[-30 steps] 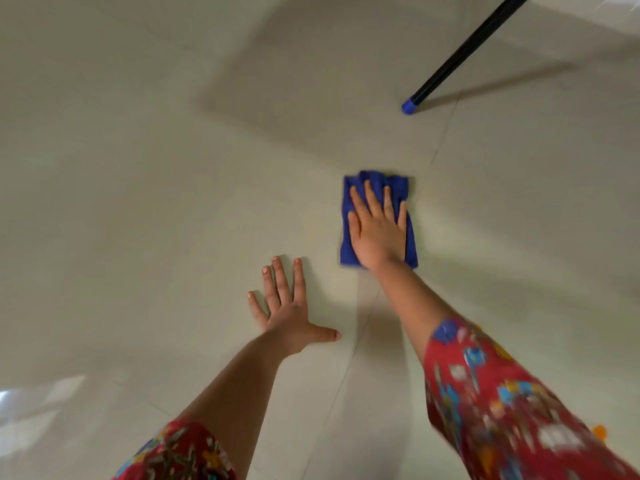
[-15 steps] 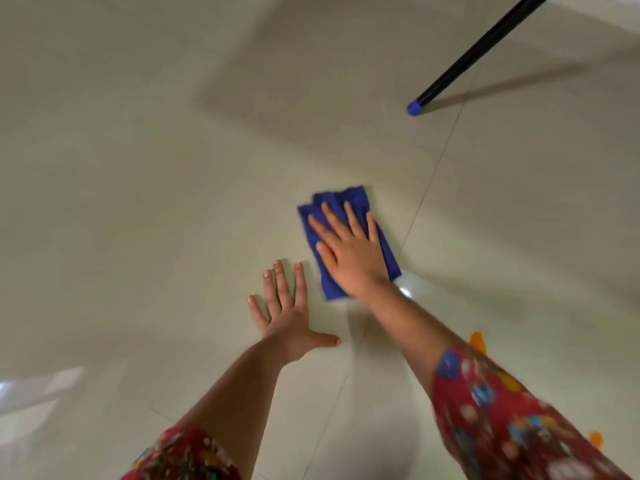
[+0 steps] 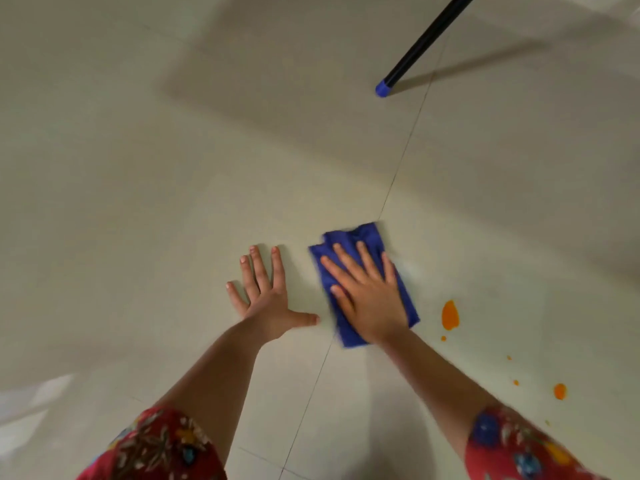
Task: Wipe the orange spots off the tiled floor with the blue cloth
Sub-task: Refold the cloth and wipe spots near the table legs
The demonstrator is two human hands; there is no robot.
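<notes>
The folded blue cloth [image 3: 360, 237] lies flat on the pale tiled floor [image 3: 173, 202], over a grout line. My right hand [image 3: 367, 292] presses down on it, palm flat and fingers spread. My left hand [image 3: 266, 292] rests flat on the bare tile just left of the cloth, fingers apart, holding nothing. A large orange spot [image 3: 450, 315] sits on the floor a short way right of the cloth. Below it lies a tiny drop [image 3: 443, 338], and a smaller orange spot [image 3: 559, 391] with a few specks lies further right, near my right sleeve.
A black pole with a blue tip [image 3: 382, 89] slants down to the floor at the upper right and casts a shadow. Grout lines cross the tiles. A bright reflection [image 3: 31, 403] shows at the lower left.
My right hand has slid the cloth back toward me and leftward, then slightly right. The orange spots have come into view at the right. My left hand has stayed planted.
</notes>
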